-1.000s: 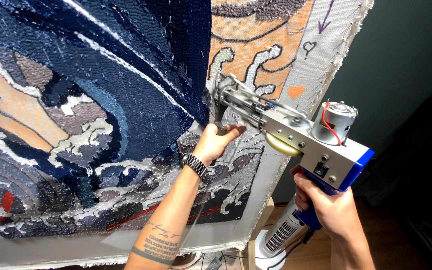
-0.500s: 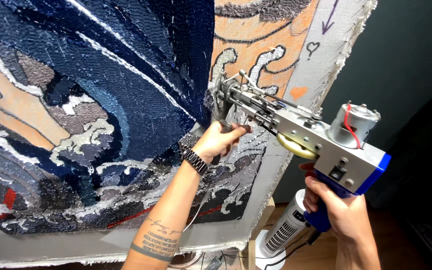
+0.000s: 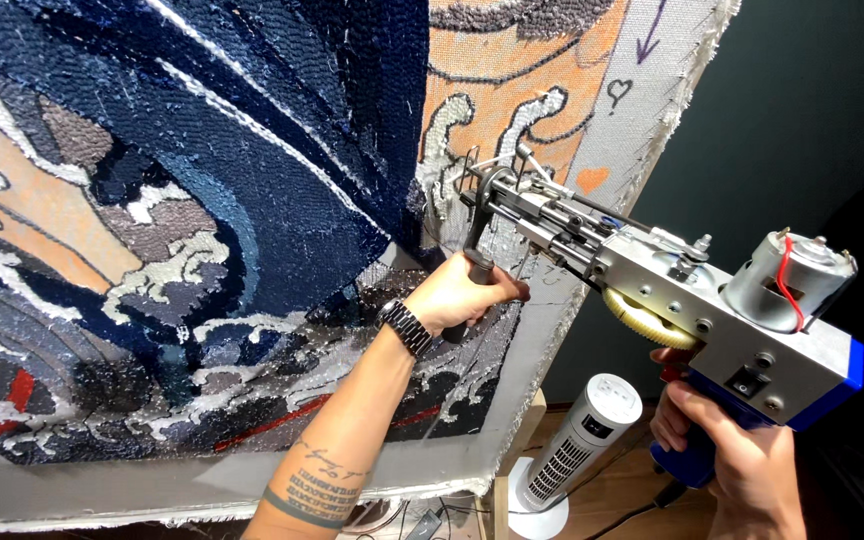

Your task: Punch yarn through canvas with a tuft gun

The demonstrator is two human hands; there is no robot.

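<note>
In the head view, a tufting gun [image 3: 652, 300] is lying with its long axis running from lower right to upper left, its needle end pointing up and left into the stretched backing cloth [image 3: 642, 120] at the right edge of the tufted rug [image 3: 202, 200]. The left hand [image 3: 467, 297] is wrapping closed around the gun's black front handle [image 3: 477, 270], just below the needle end and close against the cloth, with a dark bracelet sitting on the wrist. The right hand [image 3: 727, 455] is clamping shut around the blue rear grip [image 3: 697, 450] at the lower right, under the grey body, the yellow gear [image 3: 647, 320] and the silver motor [image 3: 787, 285] with its red wire. The rug is showing dark blue swirls, orange patches and pale grey wave shapes; on the bare cloth margin above the gun, a purple arrow [image 3: 652, 30] is pointing down-left, with a small drawn heart outline [image 3: 619, 92] and an orange heart shape [image 3: 592, 178] sitting below it. A white tower fan [image 3: 577, 455] is standing on the wooden floor beneath the gun.
</note>
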